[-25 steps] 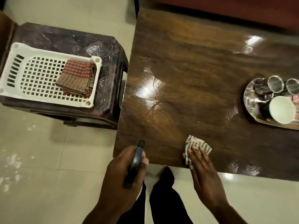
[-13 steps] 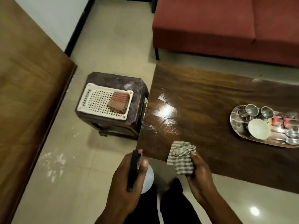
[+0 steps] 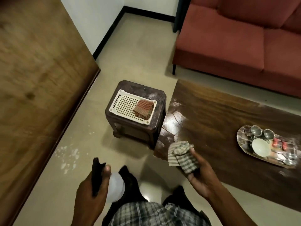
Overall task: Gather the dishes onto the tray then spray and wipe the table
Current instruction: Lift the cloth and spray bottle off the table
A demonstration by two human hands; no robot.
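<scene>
My left hand grips a spray bottle with a black trigger head and white body, held low over the floor. My right hand holds a crumpled checked cloth, palm up, off the near left corner of the dark wooden table. The table's left end shines wet. At the table's right sits an oval steel tray carrying two steel cups, a white bowl, red items and spoons.
A dark plastic stool stands left of the table, bearing a white perforated basket with a folded red checked cloth. A red sofa lies behind the table. A large wooden panel fills the left.
My right hand lifted the checked cloth off the table and pulled it back toward me. The view rose and drew away from the table. My left hand kept hold of the spray bottle.
</scene>
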